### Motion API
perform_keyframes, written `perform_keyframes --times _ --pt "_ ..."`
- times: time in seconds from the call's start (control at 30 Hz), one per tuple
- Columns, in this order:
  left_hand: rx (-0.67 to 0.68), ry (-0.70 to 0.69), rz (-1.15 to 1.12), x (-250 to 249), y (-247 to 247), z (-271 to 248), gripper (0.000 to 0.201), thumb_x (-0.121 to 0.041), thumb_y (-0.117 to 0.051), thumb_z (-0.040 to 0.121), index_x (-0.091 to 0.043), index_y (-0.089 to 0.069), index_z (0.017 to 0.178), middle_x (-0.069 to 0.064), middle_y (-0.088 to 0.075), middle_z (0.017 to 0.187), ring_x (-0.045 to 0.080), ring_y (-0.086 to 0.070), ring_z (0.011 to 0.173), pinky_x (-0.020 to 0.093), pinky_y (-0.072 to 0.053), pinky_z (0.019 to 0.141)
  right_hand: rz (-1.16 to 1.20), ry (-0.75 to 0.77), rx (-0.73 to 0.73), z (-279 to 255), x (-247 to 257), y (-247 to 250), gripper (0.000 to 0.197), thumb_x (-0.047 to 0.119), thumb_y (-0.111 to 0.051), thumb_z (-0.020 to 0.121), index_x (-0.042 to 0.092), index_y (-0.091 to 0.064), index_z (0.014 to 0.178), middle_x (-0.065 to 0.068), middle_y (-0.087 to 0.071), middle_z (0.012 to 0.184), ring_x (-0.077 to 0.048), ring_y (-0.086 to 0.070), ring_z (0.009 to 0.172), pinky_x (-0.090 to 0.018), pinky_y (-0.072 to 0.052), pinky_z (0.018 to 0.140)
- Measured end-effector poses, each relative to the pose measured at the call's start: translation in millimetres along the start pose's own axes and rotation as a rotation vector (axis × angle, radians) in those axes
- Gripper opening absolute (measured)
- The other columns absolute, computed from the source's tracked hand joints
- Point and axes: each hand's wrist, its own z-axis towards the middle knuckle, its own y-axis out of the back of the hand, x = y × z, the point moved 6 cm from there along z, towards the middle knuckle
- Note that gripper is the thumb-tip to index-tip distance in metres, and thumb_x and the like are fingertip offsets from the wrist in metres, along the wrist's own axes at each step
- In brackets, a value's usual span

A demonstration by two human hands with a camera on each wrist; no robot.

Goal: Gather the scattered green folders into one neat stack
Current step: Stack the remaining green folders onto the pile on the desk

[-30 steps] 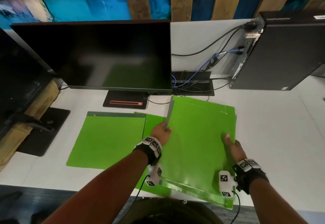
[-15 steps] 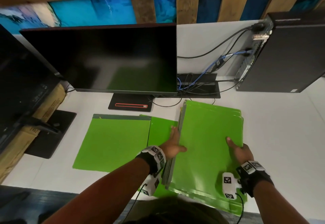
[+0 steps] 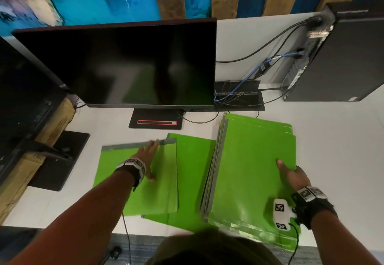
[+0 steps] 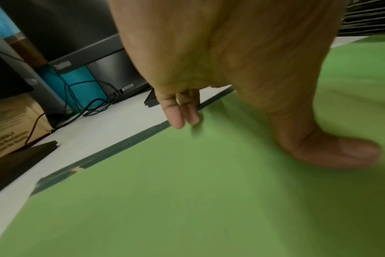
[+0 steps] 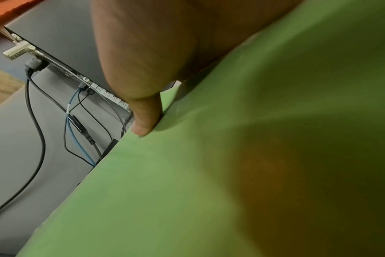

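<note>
A stack of green folders (image 3: 249,171) lies on the white desk (image 3: 332,150) at the right, its near end over the desk's front edge. My right hand (image 3: 291,175) grips its right edge, thumb (image 5: 145,118) on the top folder (image 5: 209,191); its fingers are hidden underneath. To the left, a loose green folder (image 3: 149,194) with a grey spine lies on top of another green folder (image 3: 195,181). My left hand (image 3: 149,158) rests flat on the loose folder (image 4: 187,200), straight fingers (image 4: 178,118) reaching its far grey edge, thumb spread out.
A black monitor (image 3: 124,63) and its base (image 3: 155,121) stand right behind the folders. A black computer tower (image 3: 349,56) with cables (image 3: 239,96) is at the back right. A second monitor's base (image 3: 62,160) and a cardboard box (image 3: 56,123) are at the left.
My left hand let go of the stack's left side and moved left onto the loose folder. The stack came down flat on the desk, still held by my right hand.
</note>
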Motion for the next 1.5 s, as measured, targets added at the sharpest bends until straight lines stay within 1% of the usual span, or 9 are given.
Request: perform_keyframes --times 0.13,0.3,0.4,0.53,0.83,1.03,1.2,1.33,1.5 --pt "-0.096 0.122 0.053 7.3 1.3 -0.3 0.151 -0.065 -0.085 0.041 -0.015 0.003 0.153 0.012 -0.020 0.151 0.034 -0.029 0.139 0.049 -0.032 0.113 -0.037 0.009 0.001 -1.0 2.0 0.4 0.060 0.055 -0.054 0.087 0.008 -0.059 0.124 -0.022 -0.062 0.122 -0.038 -0.060 0.105 -0.037 -0.044 0.085" --pt "-0.128 0.240 -0.068 25.3 10.8 -3.6 0.100 -0.072 -0.076 0.052 -0.021 -0.046 0.132 0.008 -0.040 0.130 0.030 -0.038 0.126 0.048 -0.035 0.108 -0.074 -0.008 -0.011 -1.9 1.9 2.3 0.063 0.057 -0.053 0.086 0.007 -0.059 0.124 -0.022 -0.061 0.123 -0.037 -0.060 0.099 -0.036 -0.043 0.084" --pt "-0.185 0.324 -0.234 35.6 5.2 -10.8 0.106 -0.064 -0.082 0.052 -0.012 -0.039 0.134 0.012 -0.041 0.129 0.032 -0.045 0.122 0.045 -0.042 0.103 -0.075 -0.002 -0.001 -3.6 3.8 1.5 0.063 0.056 -0.053 0.087 0.007 -0.058 0.125 -0.023 -0.060 0.124 -0.035 -0.059 0.095 -0.037 -0.043 0.085" --pt "-0.198 0.525 -0.257 57.6 -16.9 -25.5 0.129 -0.092 -0.059 0.042 -0.021 -0.025 0.144 0.009 -0.029 0.148 0.031 -0.030 0.137 0.066 -0.028 0.107 -0.071 -0.007 -0.009 -7.1 7.1 2.3 0.062 0.053 -0.054 0.087 0.005 -0.057 0.127 -0.023 -0.059 0.127 -0.039 -0.059 0.106 -0.037 -0.042 0.087" --pt "-0.158 0.693 -0.390 68.0 -33.6 -42.8 0.135 -0.097 -0.054 0.038 -0.008 -0.033 0.136 0.015 -0.042 0.134 0.032 -0.039 0.129 0.046 -0.035 0.105 -0.050 -0.018 -0.018 -7.5 5.6 1.5 0.063 0.055 -0.054 0.087 0.005 -0.058 0.126 -0.024 -0.059 0.125 -0.040 -0.058 0.110 -0.038 -0.043 0.089" --pt "-0.220 0.578 -0.603 75.2 -34.1 -46.6 0.098 -0.077 -0.076 0.045 -0.007 -0.048 0.108 0.013 -0.058 0.102 0.030 -0.059 0.093 0.038 -0.051 0.077 -0.028 -0.029 -0.003 -6.7 1.3 1.0 0.067 0.059 -0.054 0.085 0.007 -0.056 0.127 -0.022 -0.060 0.125 -0.039 -0.059 0.108 -0.038 -0.044 0.088" --pt "-0.188 0.326 -0.700 65.5 -12.9 -40.1 0.056 -0.064 -0.071 0.070 -0.015 -0.044 0.067 0.001 -0.049 0.066 0.018 -0.046 0.059 0.028 -0.032 0.054 -0.001 -0.036 0.028 -7.4 0.3 2.6 0.067 0.058 -0.056 0.084 0.008 -0.055 0.129 -0.019 -0.059 0.128 -0.037 -0.059 0.107 -0.036 -0.042 0.085" --pt "-0.230 0.343 -0.791 65.6 -8.3 -36.2 0.054 -0.063 -0.066 0.076 -0.013 -0.049 0.067 0.002 -0.049 0.063 0.020 -0.047 0.059 0.029 -0.033 0.055 0.172 -0.056 0.127 -4.6 -1.6 5.8 0.064 0.047 -0.067 0.079 0.004 -0.058 0.125 -0.013 -0.065 0.108 -0.024 -0.061 0.080 -0.028 -0.042 0.061" --pt "-0.122 0.250 -0.758 38.2 -11.5 -21.5 0.060 -0.068 -0.055 0.080 -0.009 -0.066 0.091 0.006 -0.062 0.085 0.024 -0.057 0.081 0.029 -0.039 0.069 0.265 -0.068 0.162 0.2 -12.6 9.3 0.083 0.060 -0.077 0.059 0.008 -0.060 0.121 -0.016 -0.068 0.108 -0.026 -0.065 0.086 -0.030 -0.047 0.064"
